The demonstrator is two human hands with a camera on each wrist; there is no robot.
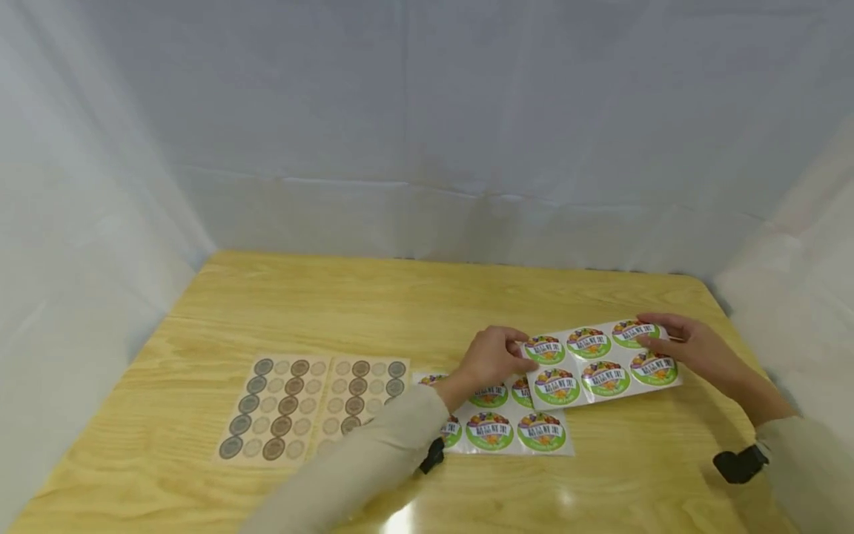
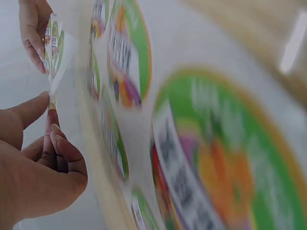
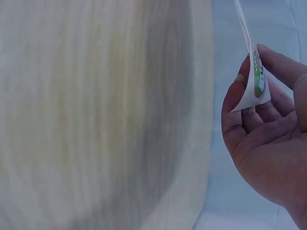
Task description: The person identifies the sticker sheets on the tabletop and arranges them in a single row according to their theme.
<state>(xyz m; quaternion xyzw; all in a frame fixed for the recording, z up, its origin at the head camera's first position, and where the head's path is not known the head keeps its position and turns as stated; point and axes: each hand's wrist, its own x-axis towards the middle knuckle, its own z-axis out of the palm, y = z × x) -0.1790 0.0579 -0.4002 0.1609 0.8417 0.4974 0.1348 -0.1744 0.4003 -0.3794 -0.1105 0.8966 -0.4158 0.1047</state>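
Note:
Both hands hold up one white sticker sheet with round green-rimmed labels showing fruit and dark lettering. The left hand pinches its left edge between thumb and fingers, as the left wrist view also shows. At the opposite end, the right hand pinches the right edge; in the right wrist view that sheet end bends between thumb and fingers. A second sheet of the same labels lies flat on the table under the left hand, partly covered by the raised sheet and the left forearm.
Two beige sheets of small round brown and grey seal stickers lie side by side at the left, the nearer one partly behind the left sleeve. The wooden table ends at white cloth at the back and sides.

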